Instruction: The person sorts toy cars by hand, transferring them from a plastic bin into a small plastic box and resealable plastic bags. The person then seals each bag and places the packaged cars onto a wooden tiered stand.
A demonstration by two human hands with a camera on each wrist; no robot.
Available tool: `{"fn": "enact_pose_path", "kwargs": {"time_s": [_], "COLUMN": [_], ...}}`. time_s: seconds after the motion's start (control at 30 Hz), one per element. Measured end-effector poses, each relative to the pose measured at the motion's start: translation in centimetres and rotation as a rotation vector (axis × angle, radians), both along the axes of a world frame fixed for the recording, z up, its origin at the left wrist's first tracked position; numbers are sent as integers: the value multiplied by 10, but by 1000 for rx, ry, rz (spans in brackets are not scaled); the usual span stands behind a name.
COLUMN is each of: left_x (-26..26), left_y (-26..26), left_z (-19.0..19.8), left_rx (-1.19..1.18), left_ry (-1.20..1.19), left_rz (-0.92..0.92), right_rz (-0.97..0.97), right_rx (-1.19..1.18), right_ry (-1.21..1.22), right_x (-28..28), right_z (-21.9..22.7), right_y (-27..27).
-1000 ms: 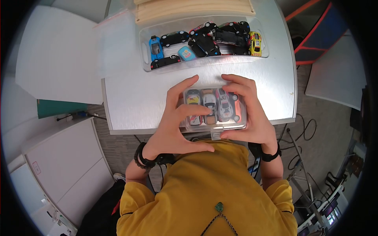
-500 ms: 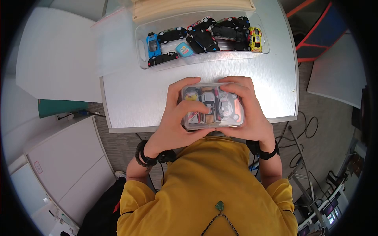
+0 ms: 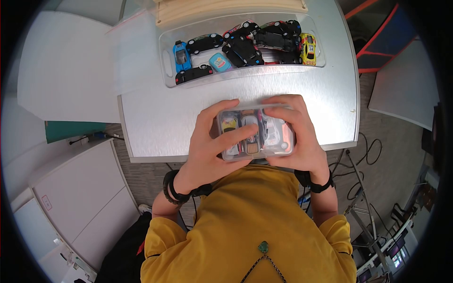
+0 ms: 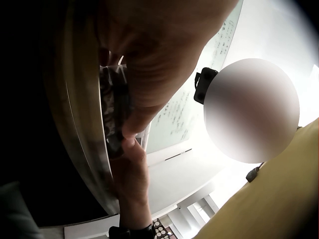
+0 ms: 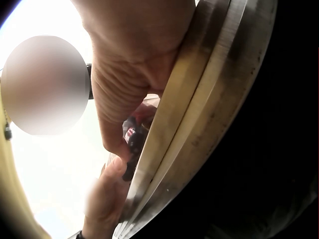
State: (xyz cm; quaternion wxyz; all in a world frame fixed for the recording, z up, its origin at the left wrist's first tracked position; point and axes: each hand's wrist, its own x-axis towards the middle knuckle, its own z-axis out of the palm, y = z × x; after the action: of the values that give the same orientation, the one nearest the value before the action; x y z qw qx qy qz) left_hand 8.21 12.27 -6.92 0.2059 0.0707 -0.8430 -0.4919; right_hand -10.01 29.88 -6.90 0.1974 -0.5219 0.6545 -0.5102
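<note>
Both hands hold a clear lidded plastic box (image 3: 258, 156) of toy cars close to the table's front edge. My left hand (image 3: 203, 148) grips its left side, with the index finger lying across the lid and the thumb along the front. From the right, my right hand (image 3: 304, 139) wraps the other end, fingers over the far corner and thumb at the front edge. Through the lid show a yellow car (image 3: 230, 124), a car with a tan grid bed (image 3: 252, 148) and a white car (image 3: 271, 134). In the left wrist view the thumbs meet near the box's front.
Beyond the hands, a long clear bin (image 3: 255, 72) on the metal table (image 3: 155, 125) holds several toy cars, many upside down, and a small blue item (image 3: 220, 62). A wooden piece (image 3: 231, 5) lies behind it. A clear plastic sheet (image 3: 134, 56) is at the left.
The latch flap that stuck out at the box's front is no longer visible. My left thumb has come in to the front edge, and both hands have closed in around the box.
</note>
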Motion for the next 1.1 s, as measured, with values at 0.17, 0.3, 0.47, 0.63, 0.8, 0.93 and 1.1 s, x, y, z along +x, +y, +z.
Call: {"fn": "enact_pose_path", "kwargs": {"time_s": [0.17, 0.3, 0.47, 0.63, 0.8, 0.93, 1.1], "left_x": [2, 1, -4, -1, 0, -3, -6], "left_y": [-1, -3, -2, 0, 0, 1, 0], "left_z": [-1, -10, -15, -12, -14, -7, -2], "left_rx": [-115, 5, 61, 150, 213, 149, 72], "left_ry": [-14, 7, -15, -88, -149, -158, -222], "left_rz": [18, -2, -51, -44, -40, -55, -68], "right_rz": [7, 43, -9, 4, 7, 4, -56], "right_rx": [14, 25, -41, 6, 43, 57, 78], "right_ry": [10, 53, -40, -59, 25, 41, 62], "right_x": [-3, -2, 1, 2, -1, -5, -38], "right_z": [1, -1, -11, -10, -9, 0, 17], "right_y": [2, 5, 7, 11, 8, 15, 47]}}
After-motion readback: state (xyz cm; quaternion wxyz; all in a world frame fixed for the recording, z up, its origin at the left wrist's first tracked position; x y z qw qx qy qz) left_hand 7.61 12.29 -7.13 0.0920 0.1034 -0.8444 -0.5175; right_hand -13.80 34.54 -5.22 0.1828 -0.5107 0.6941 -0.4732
